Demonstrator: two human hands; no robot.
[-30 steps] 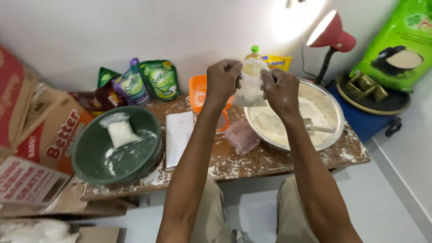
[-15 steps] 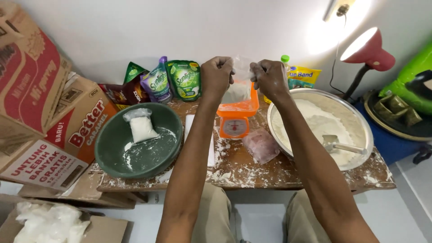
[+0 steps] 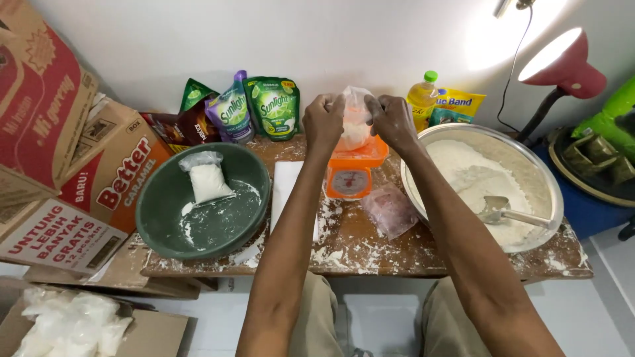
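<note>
At the upper centre of the frame, the left hand point(image 3: 323, 121) and right hand point(image 3: 391, 119) both pinch the top of a small clear bag of flour point(image 3: 355, 123) above the orange scale point(image 3: 352, 173)

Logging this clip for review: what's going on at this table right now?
A person holds a small clear bag of white powder by its top with both hands, left hand and right hand, just above an orange scale. A metal basin of flour with a scoop sits to the right; a green bowl on the left holds one filled bag.
</note>
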